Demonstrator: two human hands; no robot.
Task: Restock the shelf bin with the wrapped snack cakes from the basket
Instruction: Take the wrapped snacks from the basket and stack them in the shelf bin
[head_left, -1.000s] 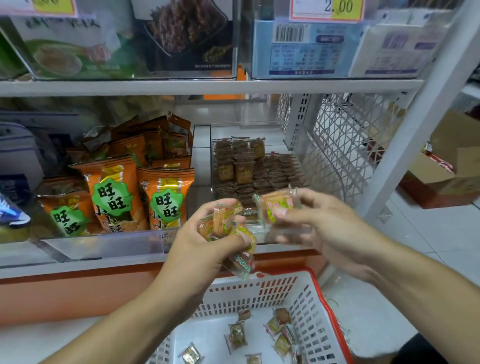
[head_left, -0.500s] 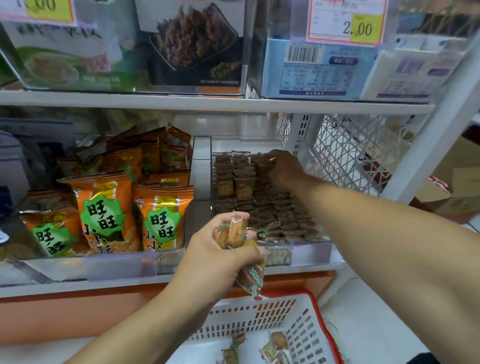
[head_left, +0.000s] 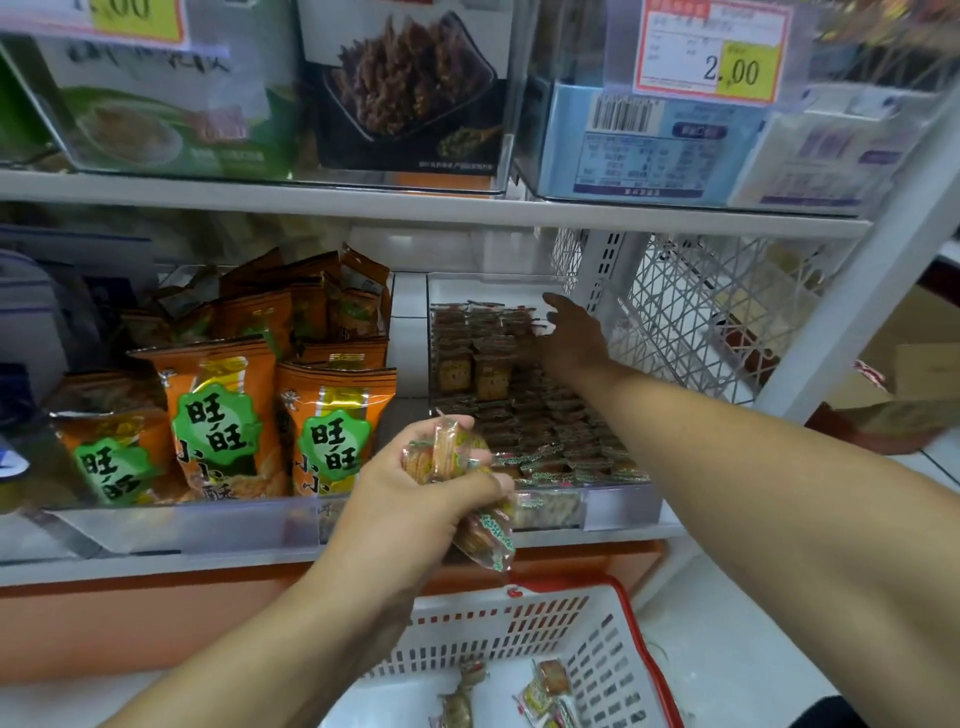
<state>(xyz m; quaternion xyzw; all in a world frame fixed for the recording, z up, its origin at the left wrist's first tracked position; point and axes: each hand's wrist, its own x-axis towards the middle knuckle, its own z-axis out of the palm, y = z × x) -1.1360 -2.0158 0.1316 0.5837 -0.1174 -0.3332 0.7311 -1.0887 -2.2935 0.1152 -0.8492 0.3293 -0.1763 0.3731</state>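
Clutching a crinkly bunch of wrapped snack cakes (head_left: 457, 462), left hand (head_left: 415, 499) hovers while right hand (head_left: 569, 332) reaches, fingers spread, deep into the clear shelf bin (head_left: 618, 506).

left hand (head_left: 415, 499) curled in a fist near the chest, right hand (head_left: 571, 332) extended forward, fingers loosely spread.

Clear-wrapped snack cakes (head_left: 524, 415) fill the clear shelf bin (head_left: 618, 506) in rows; several lie loose in the white basket (head_left: 519, 623).

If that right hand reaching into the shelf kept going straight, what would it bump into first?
Probably the clear back wall of the bin. The right hand points toward the rear, above the stacked snack cakes; depth is hard to judge, so it might brush the rearmost cakes first.
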